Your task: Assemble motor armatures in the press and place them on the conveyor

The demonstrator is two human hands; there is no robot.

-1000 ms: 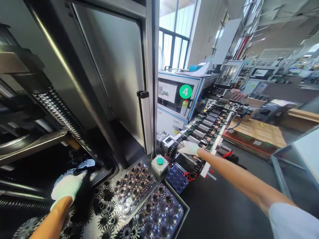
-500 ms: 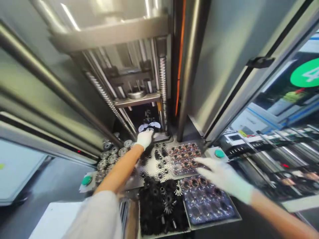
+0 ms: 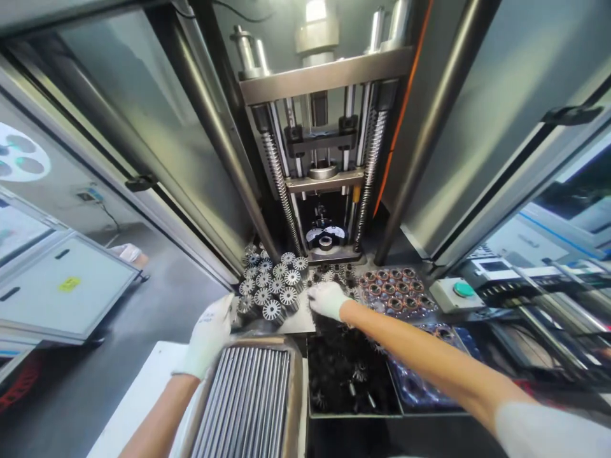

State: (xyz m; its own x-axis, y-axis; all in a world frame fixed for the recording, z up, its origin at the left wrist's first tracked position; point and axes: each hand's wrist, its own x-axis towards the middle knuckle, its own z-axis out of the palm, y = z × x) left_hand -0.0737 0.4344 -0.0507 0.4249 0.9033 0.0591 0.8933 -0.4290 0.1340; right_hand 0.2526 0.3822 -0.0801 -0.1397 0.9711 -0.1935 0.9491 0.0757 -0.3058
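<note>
My left hand (image 3: 210,334), in a white glove, is at the left edge of a group of upright slotted metal cores (image 3: 272,310). Its fingertips are mostly turned away, so I cannot see whether they hold anything. My right hand (image 3: 328,299), gloved too, reaches in to the right of those cores, over small dark toothed pieces (image 3: 337,273). Its fingers are curled in; what they hold, if anything, is hidden. Beyond the hands, a small metal ring-shaped part (image 3: 325,242) sits on the press fixture between white curved plates (image 3: 335,232).
The press frame (image 3: 329,76) rises ahead between steel columns. In front lie a box of metal rods (image 3: 243,401) and a black tray (image 3: 351,375). Copper-wound rings fill a clear tray (image 3: 398,289) on the right, beside a green button (image 3: 463,289). Another person's gloved hand (image 3: 128,252) shows far left.
My left hand has left the press fixture and come back to the left of the cores. My right hand has moved left from the copper-ring tray and curled. The view has swung left.
</note>
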